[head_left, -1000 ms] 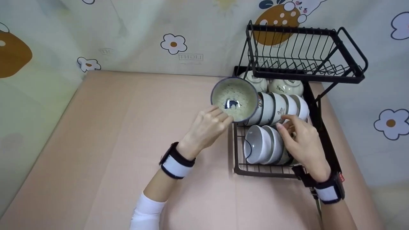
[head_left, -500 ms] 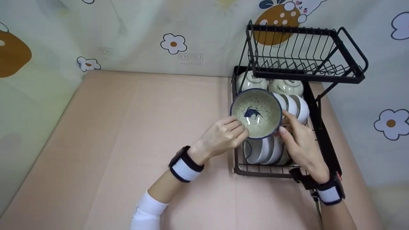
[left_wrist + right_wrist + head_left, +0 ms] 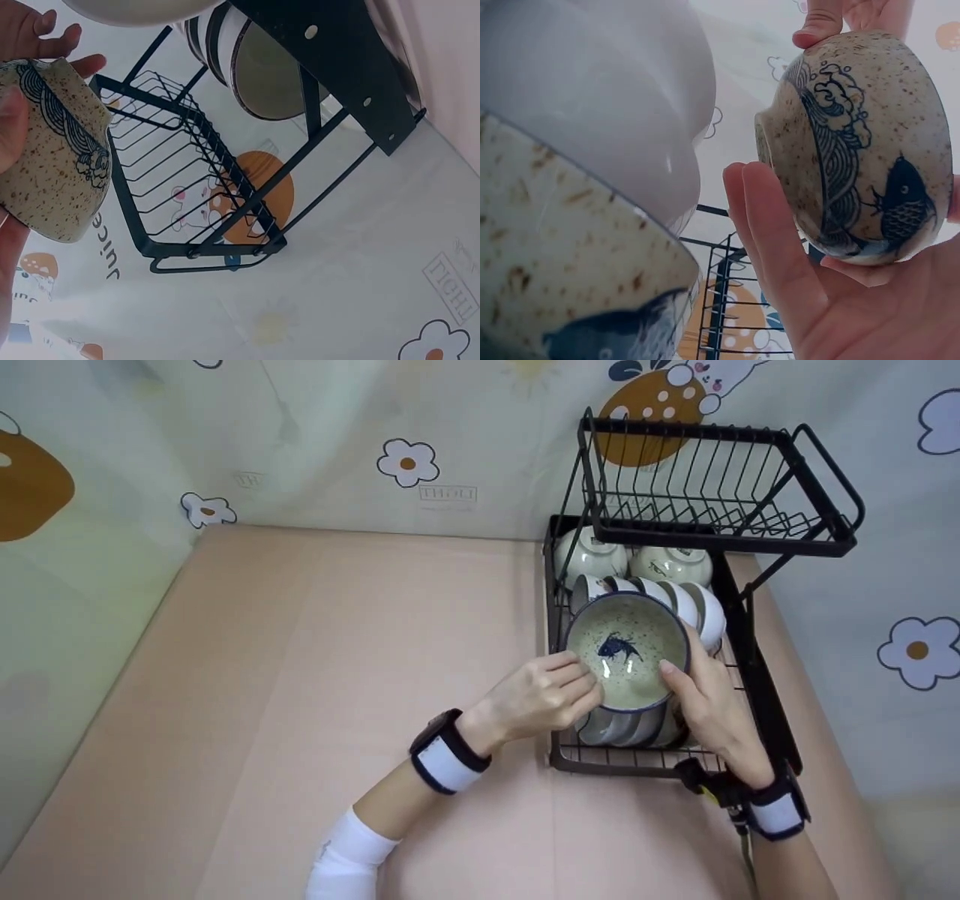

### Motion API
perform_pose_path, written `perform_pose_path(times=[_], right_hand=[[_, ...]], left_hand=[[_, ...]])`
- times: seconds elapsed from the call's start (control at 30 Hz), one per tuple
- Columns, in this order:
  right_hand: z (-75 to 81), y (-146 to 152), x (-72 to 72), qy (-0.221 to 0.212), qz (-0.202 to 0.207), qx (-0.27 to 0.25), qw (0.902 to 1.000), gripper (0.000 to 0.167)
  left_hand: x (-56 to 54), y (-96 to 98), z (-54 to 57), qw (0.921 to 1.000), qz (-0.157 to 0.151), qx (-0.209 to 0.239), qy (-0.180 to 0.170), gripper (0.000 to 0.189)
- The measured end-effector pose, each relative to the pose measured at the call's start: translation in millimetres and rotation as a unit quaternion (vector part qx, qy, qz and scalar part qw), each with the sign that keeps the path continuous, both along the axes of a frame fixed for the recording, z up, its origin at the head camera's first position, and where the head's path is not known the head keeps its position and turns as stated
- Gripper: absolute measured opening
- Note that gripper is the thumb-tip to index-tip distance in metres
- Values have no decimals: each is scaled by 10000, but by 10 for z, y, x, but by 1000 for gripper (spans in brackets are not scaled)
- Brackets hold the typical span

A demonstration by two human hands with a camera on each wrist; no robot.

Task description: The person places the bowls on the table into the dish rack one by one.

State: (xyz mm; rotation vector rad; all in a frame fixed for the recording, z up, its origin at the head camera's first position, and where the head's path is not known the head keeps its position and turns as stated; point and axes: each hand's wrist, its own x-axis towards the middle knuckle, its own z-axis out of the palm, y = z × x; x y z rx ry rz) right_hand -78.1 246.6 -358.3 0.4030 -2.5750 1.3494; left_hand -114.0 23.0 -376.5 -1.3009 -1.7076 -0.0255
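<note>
A speckled cream bowl (image 3: 630,637) with a blue rim and a blue fish inside is tilted toward the head camera, over the lower dish rack. My left hand (image 3: 547,694) pinches its left rim. On the other side my right hand (image 3: 712,697) holds the bowl, thumb over the rim and fingers behind. The right wrist view shows the bowl's outside (image 3: 870,142), painted with blue waves and a fish, with right-hand fingers (image 3: 772,232) against its foot. Under the bowl, several white bowls (image 3: 600,727) stand on edge, partly hidden by it.
The black two-tier dish rack (image 3: 630,770) stands at the table's right, its upper wire tier (image 3: 690,540) above the back. Behind the held bowl, several bowls (image 3: 686,604) stand in a row; two upturned bowls (image 3: 671,565) sit farther back. Pink tabletop (image 3: 360,645) extends left.
The speckled bowl has moved right and toward me in the left hand, from the rack's left side to over the front bowls. The right hand has taken hold of its right side.
</note>
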Motion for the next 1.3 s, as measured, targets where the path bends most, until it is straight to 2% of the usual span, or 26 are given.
perform_pose_path(times=[0.37,0.5,0.63,0.9,1.0,1.23,1.3], right_hand=[[59,-27,28,-610,43,-673,9959,58],[80,-35,35,-715,-56,-693,9950,57],[75,-42,36,-686,-140,-749,9947,55],[72,-33,54,-550,-519,-474,9960,50],[73,-13,57,-369,-633,-361,9967,48],[102,59,42,19,-960,-371,9947,46],[118,89,37,101,-1049,-355,9938,46]], left_hand=[[7,53,-39,9993,-339,166,54,15],[5,71,-52,9990,-392,199,14,10],[9,88,-72,9991,-392,168,-67,2],[54,119,-60,9988,-335,-12,-365,8],[56,98,-41,9986,-398,3,-361,10],[4,-27,21,9975,-630,295,-96,7],[-16,-55,24,9978,-566,262,-218,7]])
